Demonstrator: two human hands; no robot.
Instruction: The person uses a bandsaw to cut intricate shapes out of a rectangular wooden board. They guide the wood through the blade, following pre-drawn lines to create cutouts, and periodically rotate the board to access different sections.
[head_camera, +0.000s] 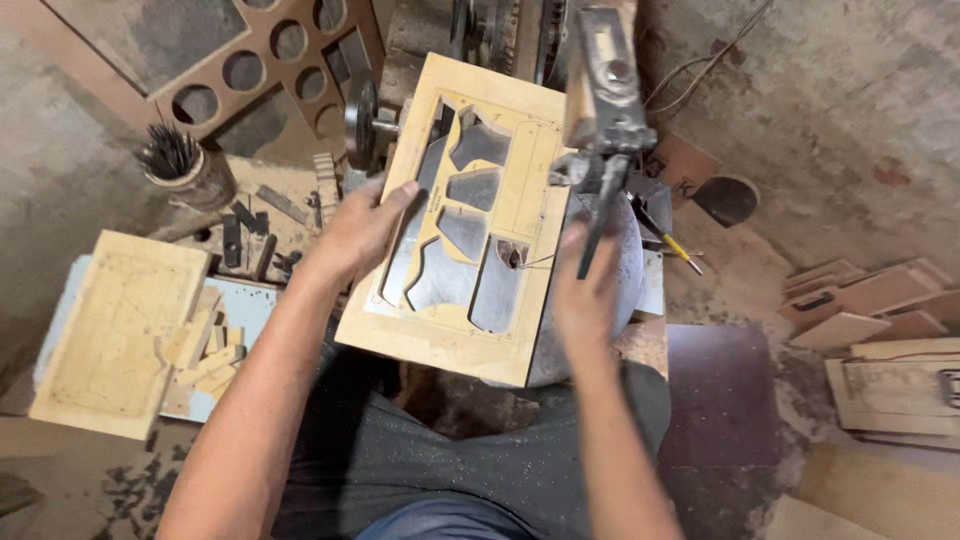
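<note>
A pale wooden board (520, 180) with several shapes cut out of it lies flat on the round metal table (625, 270) of a saw machine. My left hand (360, 230) grips the board's left edge. My right hand (585, 290) presses on the board's right side, beside the dark blade (597, 225) that hangs from the machine's upper arm (607, 80). Pencil lines mark the board's surface around the cut-outs.
A second wooden board (115, 330) and several small offcuts (205, 355) lie on a light blue surface at left. A cup of thin rods (185, 165) stands behind it. A brown panel with round holes (270, 60) leans at the back. Stacked wood pieces (880, 330) lie at right.
</note>
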